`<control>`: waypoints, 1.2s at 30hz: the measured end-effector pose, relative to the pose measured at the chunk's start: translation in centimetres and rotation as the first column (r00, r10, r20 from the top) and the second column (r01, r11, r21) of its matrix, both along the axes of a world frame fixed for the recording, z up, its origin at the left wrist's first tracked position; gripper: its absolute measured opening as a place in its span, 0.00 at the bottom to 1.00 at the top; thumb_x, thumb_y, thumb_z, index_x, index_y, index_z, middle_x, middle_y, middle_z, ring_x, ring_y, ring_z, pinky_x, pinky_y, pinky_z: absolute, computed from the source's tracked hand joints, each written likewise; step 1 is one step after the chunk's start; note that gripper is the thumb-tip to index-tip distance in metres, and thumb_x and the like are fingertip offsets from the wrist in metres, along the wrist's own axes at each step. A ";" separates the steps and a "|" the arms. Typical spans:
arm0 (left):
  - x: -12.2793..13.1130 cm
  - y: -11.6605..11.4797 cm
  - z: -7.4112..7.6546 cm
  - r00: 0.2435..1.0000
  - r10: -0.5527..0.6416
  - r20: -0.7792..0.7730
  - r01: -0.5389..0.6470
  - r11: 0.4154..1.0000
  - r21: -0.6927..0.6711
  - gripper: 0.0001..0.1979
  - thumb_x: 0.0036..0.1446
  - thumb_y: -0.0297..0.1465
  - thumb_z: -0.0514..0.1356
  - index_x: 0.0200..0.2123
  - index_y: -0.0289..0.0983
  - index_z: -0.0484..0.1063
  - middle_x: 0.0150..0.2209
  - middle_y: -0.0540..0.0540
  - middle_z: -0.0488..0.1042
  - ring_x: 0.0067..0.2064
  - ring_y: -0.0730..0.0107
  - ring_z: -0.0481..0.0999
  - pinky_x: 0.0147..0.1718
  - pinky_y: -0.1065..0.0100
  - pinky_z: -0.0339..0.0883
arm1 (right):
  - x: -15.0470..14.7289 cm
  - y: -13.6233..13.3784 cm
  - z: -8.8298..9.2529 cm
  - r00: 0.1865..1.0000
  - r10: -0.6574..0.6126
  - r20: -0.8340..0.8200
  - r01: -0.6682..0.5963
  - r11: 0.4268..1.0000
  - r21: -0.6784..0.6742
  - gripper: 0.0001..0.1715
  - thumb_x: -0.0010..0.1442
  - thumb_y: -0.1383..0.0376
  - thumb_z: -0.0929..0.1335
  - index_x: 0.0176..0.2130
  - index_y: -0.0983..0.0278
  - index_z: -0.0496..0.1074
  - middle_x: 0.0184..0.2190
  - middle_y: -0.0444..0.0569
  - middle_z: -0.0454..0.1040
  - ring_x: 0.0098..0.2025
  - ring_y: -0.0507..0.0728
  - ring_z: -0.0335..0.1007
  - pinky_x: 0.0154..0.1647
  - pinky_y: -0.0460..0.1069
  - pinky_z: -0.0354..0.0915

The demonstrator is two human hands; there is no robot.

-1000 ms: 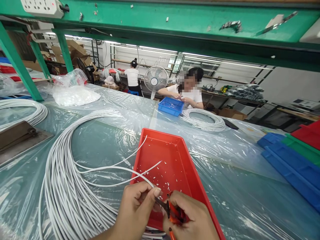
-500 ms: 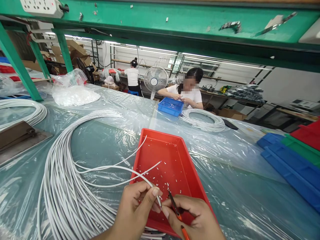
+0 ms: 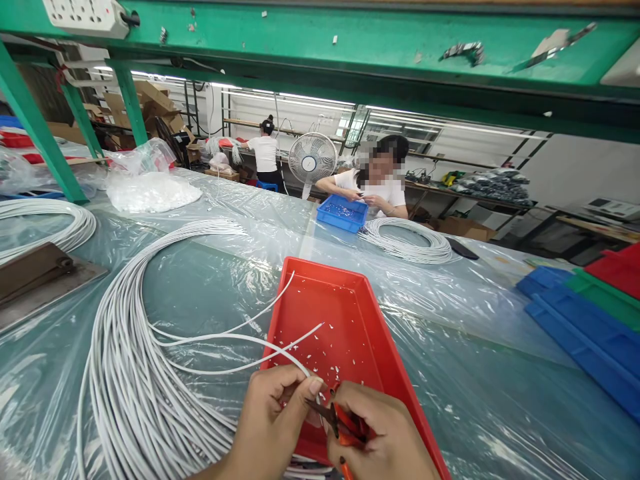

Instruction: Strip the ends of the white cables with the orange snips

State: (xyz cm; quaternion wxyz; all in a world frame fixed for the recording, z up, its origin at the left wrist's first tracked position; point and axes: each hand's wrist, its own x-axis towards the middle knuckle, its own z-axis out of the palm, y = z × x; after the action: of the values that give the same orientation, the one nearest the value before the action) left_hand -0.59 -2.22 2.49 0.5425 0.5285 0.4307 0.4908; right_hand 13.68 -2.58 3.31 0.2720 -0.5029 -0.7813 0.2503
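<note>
A: What differs from half a second ago?

B: The right hand (image 3: 385, 433) has closed up to the left hand (image 3: 273, 420) again. The small orange-handled cutting pliers (image 3: 340, 423) were held apart from the wire end then; now their dark tips meet it beside the left thumb. Head view has barely shifted.

A: Surroundings?

B: Shallow red plastic tray (image 3: 345, 313) straight ahead of the hands, white insulation scraps (image 3: 330, 357) scattered in it. Big coil of thin white wires (image 3: 125, 347) to the left on the table covered in clear plastic sheet (image 3: 475, 373). Two loose wire ends lie over the tray's left rim. Stacked blue, green and red trays (image 3: 585, 307) far right. Across the table a person in a white top (image 3: 373, 190) works over a blue tray (image 3: 341, 212) next to a second white coil (image 3: 405, 240). White fan (image 3: 312, 158) behind. Nothing blocks the view of the hands except the right hand itself, which covers most of the pliers.

A: Wire against the fingers?

B: Single thin white wire (image 3: 260, 340) arcs from the coil over the tray corner into the left hand. Left thumb and forefinger pinch its end. Right fingers are curled tight around the pliers' handles. Both hands sit over the tray's near edge.
</note>
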 end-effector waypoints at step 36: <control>-0.5 0.5 0.5 0.974 -0.139 0.180 0.163 0.979 -0.126 0.18 0.58 0.39 0.53 0.30 0.31 0.75 0.19 0.48 0.70 0.24 0.71 0.70 0.28 0.71 0.59 | 2.5 0.1 -0.4 0.962 0.250 0.105 -0.270 0.850 0.453 0.13 0.53 0.77 0.62 0.36 0.66 0.71 0.25 0.48 0.74 0.24 0.54 0.68 0.23 0.46 0.65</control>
State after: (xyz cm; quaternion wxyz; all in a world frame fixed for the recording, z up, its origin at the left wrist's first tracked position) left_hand -1.14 -1.71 2.97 0.6489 0.4762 0.3747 0.4601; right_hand 16.21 -2.50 2.96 0.3310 -0.3182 -0.8847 0.0804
